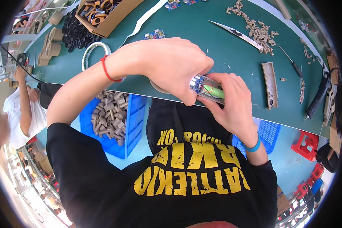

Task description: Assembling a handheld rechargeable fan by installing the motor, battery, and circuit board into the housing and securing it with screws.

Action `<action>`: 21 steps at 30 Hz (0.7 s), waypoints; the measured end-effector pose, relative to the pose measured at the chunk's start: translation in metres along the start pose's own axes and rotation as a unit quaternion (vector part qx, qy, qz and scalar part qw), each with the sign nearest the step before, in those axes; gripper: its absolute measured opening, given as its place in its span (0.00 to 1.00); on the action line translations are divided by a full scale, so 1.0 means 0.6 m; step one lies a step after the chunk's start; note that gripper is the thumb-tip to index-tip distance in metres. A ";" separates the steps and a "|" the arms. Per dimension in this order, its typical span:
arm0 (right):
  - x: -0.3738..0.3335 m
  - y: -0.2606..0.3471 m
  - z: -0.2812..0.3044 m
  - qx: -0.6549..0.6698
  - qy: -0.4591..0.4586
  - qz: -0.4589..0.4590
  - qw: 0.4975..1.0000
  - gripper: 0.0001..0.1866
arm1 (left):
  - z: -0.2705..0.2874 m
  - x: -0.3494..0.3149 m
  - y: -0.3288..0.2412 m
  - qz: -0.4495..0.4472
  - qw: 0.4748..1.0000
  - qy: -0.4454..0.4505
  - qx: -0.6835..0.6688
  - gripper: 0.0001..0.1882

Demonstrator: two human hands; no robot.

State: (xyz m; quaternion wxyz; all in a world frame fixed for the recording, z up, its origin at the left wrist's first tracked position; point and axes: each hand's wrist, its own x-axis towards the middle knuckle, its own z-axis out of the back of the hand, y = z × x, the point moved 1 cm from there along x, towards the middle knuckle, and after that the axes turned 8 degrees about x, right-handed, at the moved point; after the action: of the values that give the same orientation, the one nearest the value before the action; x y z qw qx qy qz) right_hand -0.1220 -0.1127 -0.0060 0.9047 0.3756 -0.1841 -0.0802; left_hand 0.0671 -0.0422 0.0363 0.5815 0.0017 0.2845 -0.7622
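Both my hands are closed round a beige plastic device housing, held over the front edge of the green table [239, 57]. In its open side show a lit blue circuit board [195, 84] and a green battery cell [213, 91] with a red wire. My left hand [174, 66] comes across from the left and grips the board end, its fingertips partly hidden. My right hand [233, 95] wraps the battery end, thumb below and fingers above. Part of a rounded beige piece [159, 86] shows under my left palm. To the right lies a beige half shell [269, 85].
Small beige parts [258, 32], a pointed silver tool [237, 35] and a screwdriver [290, 60] lie beyond. A tape roll [107, 48], black rings [76, 28] and a cardboard box [112, 22] stand left. Below is a blue crate [135, 125]; a co-worker [21, 110] sits left.
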 end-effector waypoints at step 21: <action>0.000 0.001 -0.001 0.002 -0.011 -0.004 1.000 0.23 | 0.005 -0.039 -0.035 -0.039 0.968 -0.182 0.168 0.18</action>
State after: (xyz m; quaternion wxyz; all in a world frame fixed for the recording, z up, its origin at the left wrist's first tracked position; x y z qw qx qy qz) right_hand -0.1219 -0.1120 -0.0060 0.9015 0.3775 -0.1927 -0.0876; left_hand 0.0571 -0.0195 0.0555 0.5848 -0.0503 0.0422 -0.8085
